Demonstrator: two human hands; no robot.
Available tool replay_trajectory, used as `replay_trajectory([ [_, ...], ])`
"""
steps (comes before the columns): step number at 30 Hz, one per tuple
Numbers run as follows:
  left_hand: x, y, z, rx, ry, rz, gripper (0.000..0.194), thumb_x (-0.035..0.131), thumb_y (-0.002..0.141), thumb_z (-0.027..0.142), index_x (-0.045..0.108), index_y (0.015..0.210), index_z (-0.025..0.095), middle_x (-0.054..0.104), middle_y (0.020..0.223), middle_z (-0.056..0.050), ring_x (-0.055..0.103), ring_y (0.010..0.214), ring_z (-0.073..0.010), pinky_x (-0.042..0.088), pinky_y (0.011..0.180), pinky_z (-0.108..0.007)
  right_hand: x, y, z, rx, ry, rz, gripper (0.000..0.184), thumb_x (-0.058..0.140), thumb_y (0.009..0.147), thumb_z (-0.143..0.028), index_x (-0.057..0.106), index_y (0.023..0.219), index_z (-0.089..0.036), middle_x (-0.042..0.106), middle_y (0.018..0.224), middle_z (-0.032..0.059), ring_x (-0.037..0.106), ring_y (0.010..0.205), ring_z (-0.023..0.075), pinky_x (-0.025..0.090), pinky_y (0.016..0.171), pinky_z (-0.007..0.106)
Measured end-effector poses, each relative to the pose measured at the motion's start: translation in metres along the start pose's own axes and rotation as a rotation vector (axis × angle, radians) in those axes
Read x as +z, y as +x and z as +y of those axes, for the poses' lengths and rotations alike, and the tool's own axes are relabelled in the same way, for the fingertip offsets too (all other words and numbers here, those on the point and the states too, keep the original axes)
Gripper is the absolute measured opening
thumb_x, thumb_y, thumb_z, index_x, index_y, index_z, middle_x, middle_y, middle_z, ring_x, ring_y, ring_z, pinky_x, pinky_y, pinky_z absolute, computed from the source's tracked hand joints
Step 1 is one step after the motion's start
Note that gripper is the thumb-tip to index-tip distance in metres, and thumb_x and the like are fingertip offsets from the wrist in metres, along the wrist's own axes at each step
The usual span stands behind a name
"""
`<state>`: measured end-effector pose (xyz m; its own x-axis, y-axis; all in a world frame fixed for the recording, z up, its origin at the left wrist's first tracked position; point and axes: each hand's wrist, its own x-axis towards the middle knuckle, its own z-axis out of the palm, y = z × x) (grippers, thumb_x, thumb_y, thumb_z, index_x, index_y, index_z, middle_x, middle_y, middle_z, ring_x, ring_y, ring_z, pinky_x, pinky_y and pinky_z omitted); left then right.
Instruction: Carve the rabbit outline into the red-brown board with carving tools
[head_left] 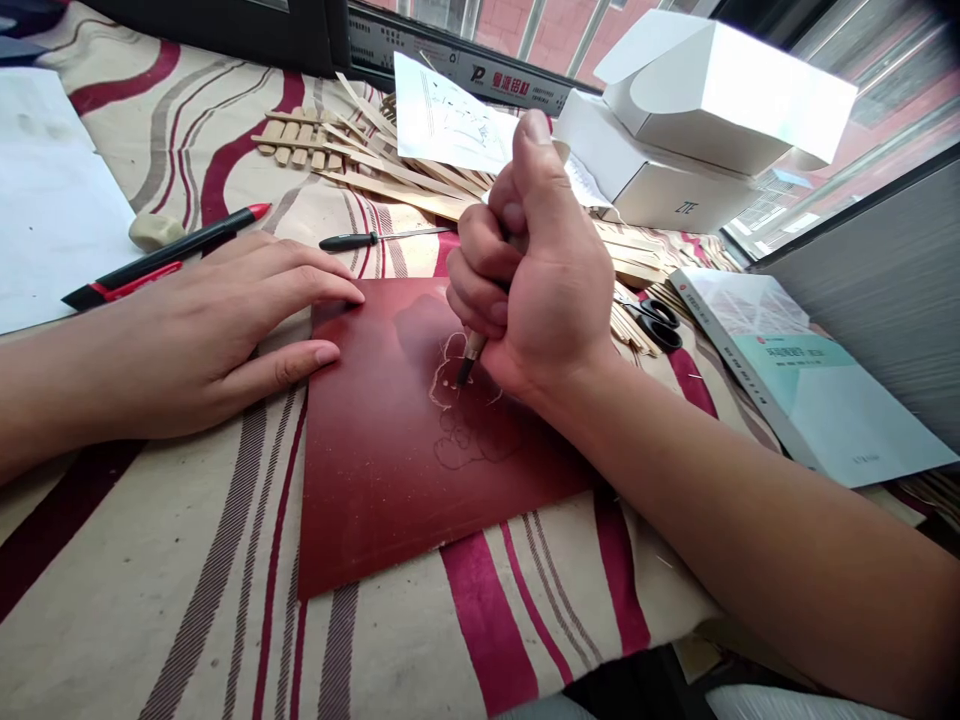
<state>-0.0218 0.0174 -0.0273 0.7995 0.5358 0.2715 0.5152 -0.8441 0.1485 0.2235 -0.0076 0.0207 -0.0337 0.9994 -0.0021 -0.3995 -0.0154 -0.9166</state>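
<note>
A reddish-brown board (390, 510) lies on the striped cloth, bearing a drawn animal-like figure (457, 400) whose upper part shows pale cut lines and whose lower part is thin dark outline. My right hand (544, 270) is wrapped in a fist around a carving tool (471, 352), thumb pointing up. The tool stands steeply, its dark lower end at the figure's head; its tip is too small to make out. My left hand (247, 320) lies flat, fingers stretched, with index finger and thumb touching the board's left side.
Behind the board are a thin screwdriver-like tool (349, 242), wooden strips (405, 190) and a printed sheet (450, 120). Black-handled scissors (656, 322), a book (817, 375) and white boxes (720, 100) are at right. A black-red pen (169, 255), an eraser-like lump (156, 232) and paper (52, 200) lie left.
</note>
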Motion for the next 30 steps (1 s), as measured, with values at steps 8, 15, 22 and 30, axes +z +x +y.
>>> replay_trajectory([
  [8, 0.001, 0.002, 0.002, -0.013, -0.018, 0.025, 0.042, 0.041, 0.109, 0.049, 0.058, 0.141, 0.028, 0.061, 0.146, -0.004, 0.058, 0.133, -0.0293, 0.039, 0.123, -0.055, 0.002, -0.001, 0.000, -0.031, 0.016, -0.012, 0.053, 0.029, 0.116, -0.040, 0.025, 0.065, -0.025, 0.023, 0.050, -0.0072, 0.009, 0.042, 0.0106, 0.012, 0.038, 0.029],
  [15, 0.001, 0.001, -0.002, 0.012, -0.009, 0.010, 0.042, 0.040, 0.110, 0.049, 0.055, 0.144, 0.028, 0.060, 0.146, -0.005, 0.058, 0.133, -0.0302, 0.044, 0.116, -0.054, -0.002, -0.005, 0.007, -0.230, -0.006, -0.148, 0.053, 0.035, 0.115, -0.029, 0.037, 0.063, -0.024, 0.031, 0.052, -0.0062, 0.014, 0.040, 0.0099, 0.019, 0.037, 0.028],
  [22, 0.001, 0.002, 0.000, 0.009, -0.014, 0.007, 0.044, 0.041, 0.109, 0.051, 0.055, 0.144, 0.028, 0.059, 0.148, -0.004, 0.057, 0.136, -0.0300, 0.045, 0.116, -0.053, 0.008, -0.016, 0.009, -0.347, -0.003, -0.143, 0.049, 0.048, 0.111, -0.016, 0.045, 0.062, -0.022, 0.035, 0.051, -0.0078, 0.034, 0.043, 0.0082, 0.035, 0.045, 0.025],
  [30, 0.001, 0.002, 0.001, 0.018, -0.008, 0.018, 0.043, 0.039, 0.111, 0.051, 0.055, 0.143, 0.027, 0.059, 0.147, -0.005, 0.058, 0.135, -0.0296, 0.047, 0.115, -0.053, 0.009, -0.016, 0.005, -0.304, -0.036, -0.158, 0.053, 0.053, 0.111, -0.029, 0.042, 0.059, -0.022, 0.036, 0.050, -0.0074, 0.031, 0.041, 0.0079, 0.031, 0.041, 0.025],
])
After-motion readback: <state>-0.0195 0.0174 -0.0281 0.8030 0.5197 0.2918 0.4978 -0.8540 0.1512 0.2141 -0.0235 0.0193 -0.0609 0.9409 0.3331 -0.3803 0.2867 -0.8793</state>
